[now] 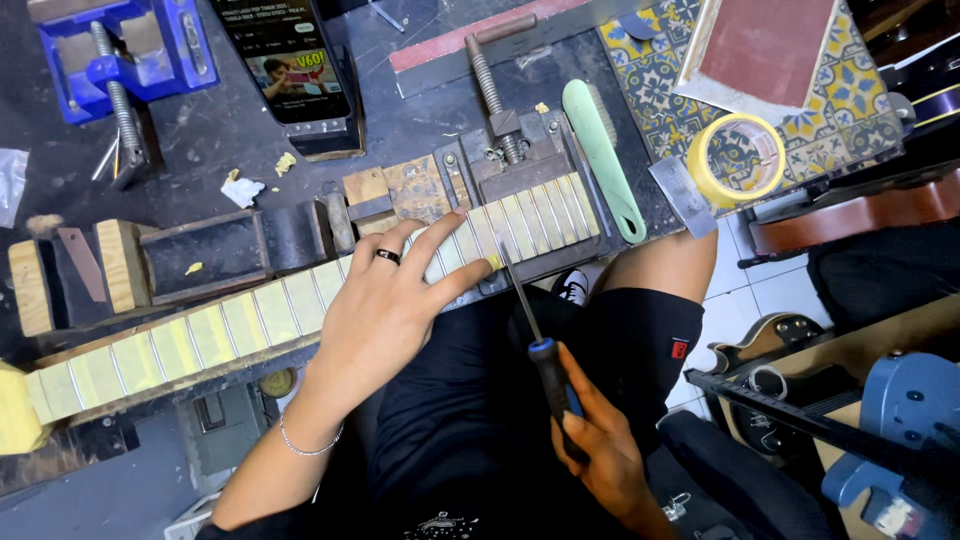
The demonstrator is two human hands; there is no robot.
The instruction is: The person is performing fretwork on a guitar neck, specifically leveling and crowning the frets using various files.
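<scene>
Across bench, guitar neck [300, 305] lies left to right, fretboard taped yellow between frets, far right end clamped in metal vise [515, 150]. Left hand [385, 300] flat on fretboard, fingers [440, 235] spread, thumb pressing near edge. Right hand [600, 450] wrapped shut round dark handle of thin file [530, 320]; tip touches fret just right of left thumb. Judgement: masking done, fret work under way at right end; how many frets remain, cannot tell. Tape roll [737, 160] far right.
</scene>
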